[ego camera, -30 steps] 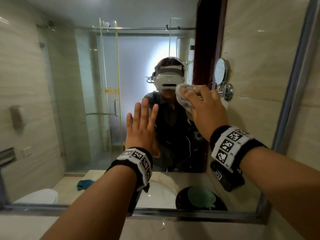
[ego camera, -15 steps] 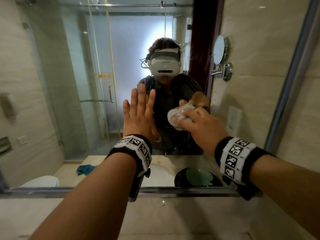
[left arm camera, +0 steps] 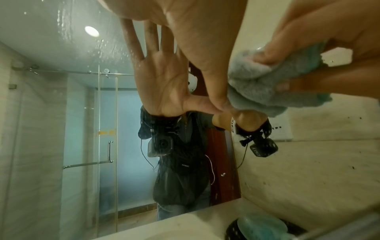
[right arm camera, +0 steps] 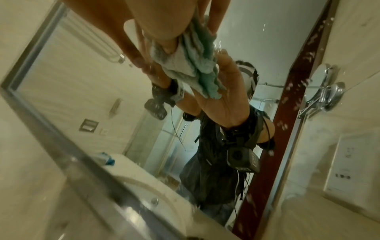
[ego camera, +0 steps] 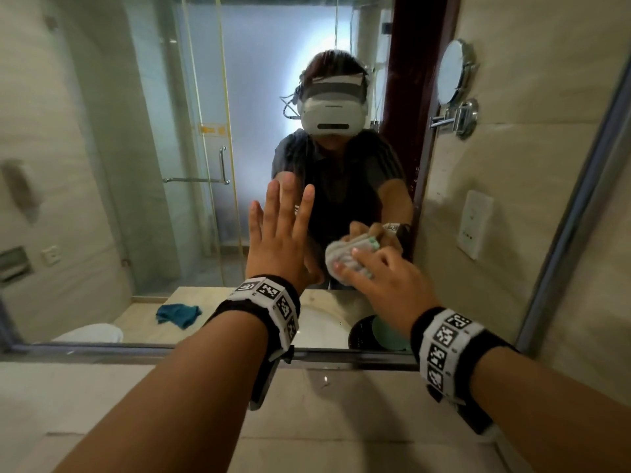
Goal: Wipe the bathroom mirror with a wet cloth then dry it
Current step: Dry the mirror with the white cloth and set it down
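Observation:
The wall mirror (ego camera: 136, 165) fills the head view inside a grey metal frame (ego camera: 102, 348). My left hand (ego camera: 281, 230) lies flat against the glass with straight, spread fingers, left of centre. My right hand (ego camera: 379, 278) grips a bunched pale grey-green cloth (ego camera: 343, 259) and presses it on the lower glass, just right of the left hand. In the left wrist view the cloth (left arm camera: 257, 87) sits beside my left thumb, and water drops speckle the mirror (left arm camera: 68, 32). The right wrist view shows the cloth (right arm camera: 191, 65) crumpled under my fingers against the glass.
Reflected in the mirror are a teal cloth (ego camera: 178, 315) on the counter, a black basket (ego camera: 362, 332), a round shaving mirror (ego camera: 452, 73) and a wall socket (ego camera: 474, 223). A beige ledge (ego camera: 341, 421) runs below the frame. The tiled side wall (ego camera: 607, 319) stands close on the right.
My right hand has dragged the cloth down the glass from head height to the lower part, ending beside the left hand. The left hand stays flat on the mirror.

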Tool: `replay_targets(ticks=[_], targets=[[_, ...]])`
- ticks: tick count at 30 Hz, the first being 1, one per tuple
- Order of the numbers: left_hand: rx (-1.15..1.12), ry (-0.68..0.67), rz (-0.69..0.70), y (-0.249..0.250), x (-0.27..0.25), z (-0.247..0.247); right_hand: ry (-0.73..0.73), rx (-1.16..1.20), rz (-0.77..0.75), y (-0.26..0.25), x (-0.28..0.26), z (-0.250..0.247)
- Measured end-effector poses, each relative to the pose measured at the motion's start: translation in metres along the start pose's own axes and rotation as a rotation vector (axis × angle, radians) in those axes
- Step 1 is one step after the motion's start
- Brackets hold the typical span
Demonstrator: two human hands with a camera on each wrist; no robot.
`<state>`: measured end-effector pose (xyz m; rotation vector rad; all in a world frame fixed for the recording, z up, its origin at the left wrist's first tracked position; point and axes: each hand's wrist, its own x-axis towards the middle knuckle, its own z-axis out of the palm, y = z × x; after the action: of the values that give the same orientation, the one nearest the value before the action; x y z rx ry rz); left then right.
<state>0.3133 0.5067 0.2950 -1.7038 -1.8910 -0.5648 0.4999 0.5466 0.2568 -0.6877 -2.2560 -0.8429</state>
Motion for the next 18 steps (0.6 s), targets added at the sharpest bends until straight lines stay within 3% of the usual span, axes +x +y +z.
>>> replay_targets(ticks=[3, 6, 11, 15, 18], targets=[[-0.003, -0.034, -0.001, 0.0, -0.014, 0.01, -0.048, 0.005, -0.014, -0.002, -0.012, -0.003], [-0.01, -0.061, 0.011, 0.001, -0.024, 0.018, -0.062, 0.072, 0.065, 0.002, -0.003, -0.015], [0.024, -0.091, -0.003, 0.003, -0.03, 0.027, 0.185, 0.17, 0.309, 0.011, 0.046, -0.038], [0.063, -0.143, -0.001, 0.002, -0.041, 0.041, 0.212, 0.09, 0.247, -0.004, 0.034, -0.015], [0.068, -0.15, 0.0, 0.001, -0.051, 0.054, 0.098, 0.098, 0.155, -0.019, -0.002, 0.014]])
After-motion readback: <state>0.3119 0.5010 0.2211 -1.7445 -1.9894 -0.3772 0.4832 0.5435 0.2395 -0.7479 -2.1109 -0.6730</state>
